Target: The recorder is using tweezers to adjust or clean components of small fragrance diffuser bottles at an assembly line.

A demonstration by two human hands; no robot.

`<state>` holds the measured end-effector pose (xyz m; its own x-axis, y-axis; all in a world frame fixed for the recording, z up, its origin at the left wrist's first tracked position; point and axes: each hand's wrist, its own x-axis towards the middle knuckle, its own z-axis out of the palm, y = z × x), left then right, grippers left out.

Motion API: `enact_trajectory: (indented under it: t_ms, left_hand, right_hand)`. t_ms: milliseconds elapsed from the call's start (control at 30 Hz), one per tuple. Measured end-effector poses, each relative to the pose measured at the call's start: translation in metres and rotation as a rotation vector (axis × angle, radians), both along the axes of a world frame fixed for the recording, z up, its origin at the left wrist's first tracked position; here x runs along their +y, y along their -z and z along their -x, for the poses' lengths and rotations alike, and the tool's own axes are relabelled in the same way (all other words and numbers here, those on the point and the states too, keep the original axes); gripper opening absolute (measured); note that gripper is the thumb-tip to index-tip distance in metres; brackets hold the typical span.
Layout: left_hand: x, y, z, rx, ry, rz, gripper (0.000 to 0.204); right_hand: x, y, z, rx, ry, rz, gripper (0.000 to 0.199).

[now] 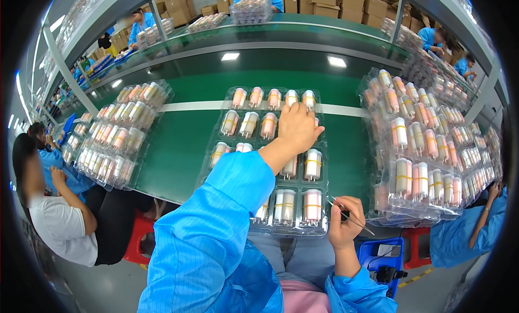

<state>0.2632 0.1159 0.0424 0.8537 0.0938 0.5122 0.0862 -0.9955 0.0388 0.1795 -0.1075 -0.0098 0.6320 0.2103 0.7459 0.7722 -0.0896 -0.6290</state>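
Note:
A clear plastic tray (243, 227) lies before me, its pockets filled with pink and white cylinders banded in yellow, such as this bundle (312, 165). My left hand (297, 128) reaches over the tray's far right part. Its fingers are bent down among the cylinders close to a white bundle (292, 98), and the thumb points right. The fingertips are hidden, so what they grip cannot be made out. At the tray's near right corner, my right hand (346, 224) is closed around thin metal tweezers (354, 220), whose tips point up and left toward the tray.
Tall stacks of filled trays (427, 151) stand close on the right; more stacked trays (116, 134) are at left. A green conveyor table (178, 124) with a white stripe runs beneath. A blue bin (384, 253) sits low right. Co-workers sit at both sides and across.

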Motion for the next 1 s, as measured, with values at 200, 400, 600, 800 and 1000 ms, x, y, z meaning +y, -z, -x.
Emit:
enact_trajectory:
  t_ms: [200,400,600,800,1000]
  left_hand:
    - [-0.001,-0.002,0.002,0.068,0.016,0.090,0.043]
    - [0.000,0.000,0.006,0.040,0.005,0.163,0.045]
    - [0.048,-0.033,0.019,0.138,-0.060,0.188,0.041]
    - [0.141,-0.008,0.083,0.169,-0.426,0.123,0.036]
    - [0.150,0.000,0.103,-0.146,0.039,0.698,0.027]
  right_hand:
    - [0.000,0.000,0.000,-0.003,0.007,0.007,0.017]
    - [0.001,0.000,0.001,-0.007,-0.001,0.008,0.018]
    - [-0.004,0.003,-0.001,-0.014,0.005,0.020,0.018]
    - [0.004,0.001,0.002,-0.005,-0.006,0.018,0.017]
    - [0.000,0.000,0.001,-0.014,-0.007,0.026,0.017]
